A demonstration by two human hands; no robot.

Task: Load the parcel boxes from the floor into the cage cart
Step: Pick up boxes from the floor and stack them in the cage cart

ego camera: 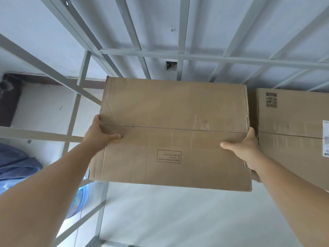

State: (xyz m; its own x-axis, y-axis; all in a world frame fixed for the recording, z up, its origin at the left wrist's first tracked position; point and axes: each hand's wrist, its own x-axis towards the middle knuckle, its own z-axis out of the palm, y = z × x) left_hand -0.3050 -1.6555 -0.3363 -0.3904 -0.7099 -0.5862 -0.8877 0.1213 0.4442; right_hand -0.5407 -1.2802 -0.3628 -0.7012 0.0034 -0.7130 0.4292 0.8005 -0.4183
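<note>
Two cardboard boxes: one box (170,131) clasped between the fingers of both hands, a second box (292,136) just beyond the right hand's fingers. Two hands: left hand (99,134), right hand (243,148). One cage cart (179,56). One blue tub (78,200), nearer than the left fingers.

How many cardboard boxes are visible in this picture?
2. One box is in the middle, held between the left hand and the right hand. The second box sits beside it on the right, cut off by the frame edge. Others may be out of view.

fingers: both hands' fingers hidden behind box (173,132) sides
second box (293,132): cut off right of right-hand fingers
printed label (169,156): too small
</note>
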